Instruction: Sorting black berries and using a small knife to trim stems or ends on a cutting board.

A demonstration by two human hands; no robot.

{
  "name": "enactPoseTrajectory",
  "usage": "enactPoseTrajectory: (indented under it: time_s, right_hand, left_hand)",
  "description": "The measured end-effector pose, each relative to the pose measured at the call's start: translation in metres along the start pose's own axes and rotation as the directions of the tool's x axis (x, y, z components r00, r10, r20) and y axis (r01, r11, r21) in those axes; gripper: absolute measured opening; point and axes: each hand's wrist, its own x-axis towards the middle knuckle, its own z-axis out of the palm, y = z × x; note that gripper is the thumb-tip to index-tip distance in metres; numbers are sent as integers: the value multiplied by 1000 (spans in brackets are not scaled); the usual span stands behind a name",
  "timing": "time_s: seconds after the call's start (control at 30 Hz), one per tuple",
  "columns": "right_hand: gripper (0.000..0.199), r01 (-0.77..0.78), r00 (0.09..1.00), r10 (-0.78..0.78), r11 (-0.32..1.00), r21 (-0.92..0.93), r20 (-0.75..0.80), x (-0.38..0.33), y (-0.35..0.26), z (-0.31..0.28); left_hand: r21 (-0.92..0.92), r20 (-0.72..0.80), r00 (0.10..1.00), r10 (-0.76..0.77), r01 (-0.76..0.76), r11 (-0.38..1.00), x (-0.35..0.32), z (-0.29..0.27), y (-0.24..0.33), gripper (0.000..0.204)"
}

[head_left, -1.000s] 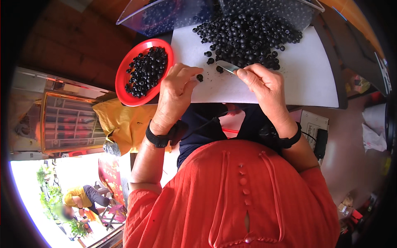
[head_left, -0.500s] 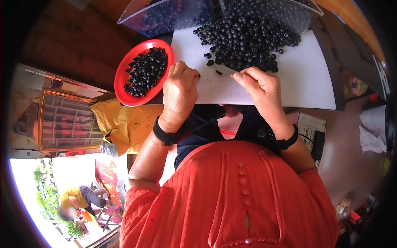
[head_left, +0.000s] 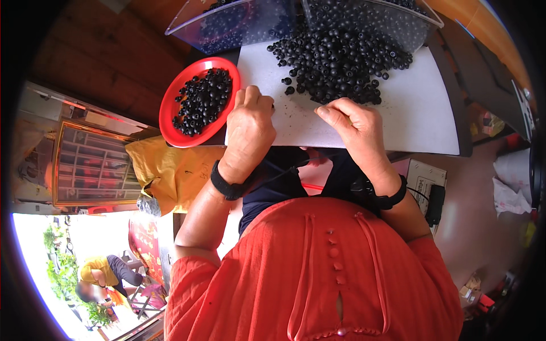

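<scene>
Red plastic, round and shallow, the bowl at the left holds a load of small black round beads, and it lies partly over the left edge of the white flat board that serves as the counter. I judge this is the first risk: the left hand rests just beside the bowl's rim, and a push from the wrist could tip it and spill the beads to the floor. The left hand's grip is curled closed with the knuckles up; what it pinches is hidden under the fingers, so I cannot tell.

Farther right, the big heap of loose black beads spreads on the board in front of a clear plastic tray. Single beads lie apart at its near edge and could roll off the board if a hand sweeps them.

The right hand lies near the heap's front, thumb and fingers drawn together. A thin dark thread seems to run below the hands; it could snag.
</scene>
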Motion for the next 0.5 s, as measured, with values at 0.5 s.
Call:
enactPoseTrajectory:
  time_s: [0.5]
  right_hand:
    - [18,315,948,-186,665,-677,258,-8,-10,-17]
  left_hand:
    - [2,-72,997,-42,42,999,-15,-2,-5,16]
